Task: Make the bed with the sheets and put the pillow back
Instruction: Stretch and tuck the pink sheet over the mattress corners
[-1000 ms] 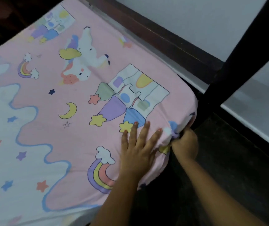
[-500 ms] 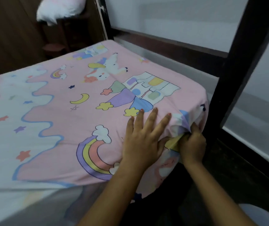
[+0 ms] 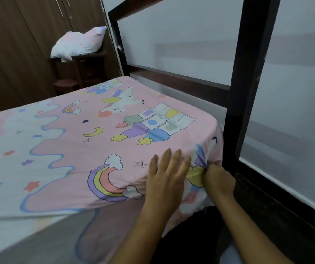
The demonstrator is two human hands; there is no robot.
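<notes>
My left hand (image 3: 167, 176) lies flat with straight fingers, pressing the pink cotton sheet printed with unicorns and rainbows (image 3: 95, 149) down at its corner just beside the tall black bedpost (image 3: 248, 92). My right hand (image 3: 219, 180), closer to that bedpost, has its grip clenched on a bunch of the sheet's edge. I judge I am fitting this corner. Next, the bunched cloth needs drawing down and tucking under without rucking the top. Well beyond the bedpost, the soft white-and-pink pillow (image 3: 78, 44) sits on a dark wooden stand (image 3: 80, 67), not yet returned.
</notes>
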